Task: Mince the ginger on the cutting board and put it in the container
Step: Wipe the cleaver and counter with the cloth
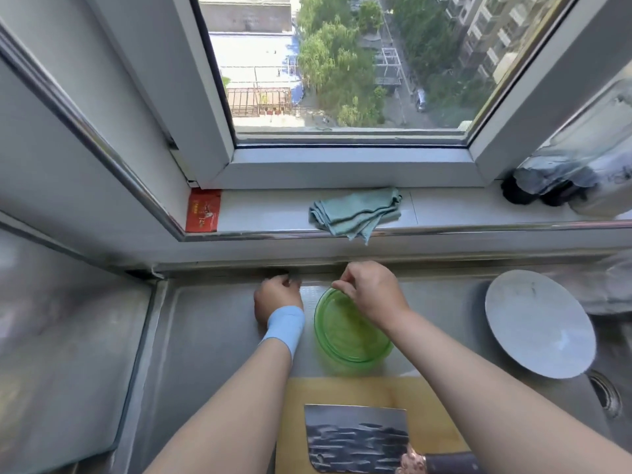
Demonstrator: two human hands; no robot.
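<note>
Pinching at the far rim of the green container, the right hand has thumb and forefinger closed on that edge, the other fingers curled above it. The left hand sits just beside the container at the back of the steel table, fingers curled away from view, and I cannot tell whether it holds anything.

And the ginger? None can be made out, not in the container, not on the bare strip of board, where the cleaver lies flat, blade toward the container, covering much of it.

It looks like the container is being set in place. The right call would be to draw it back until it is touching the board's far edge, so that the mince has no gap to fall into. A two-finger pinch on a slick rim could tip it, so slide it flat rather than lifting it. Keep it off to the side of the cleaver, with the plate well apart on the right.
</note>
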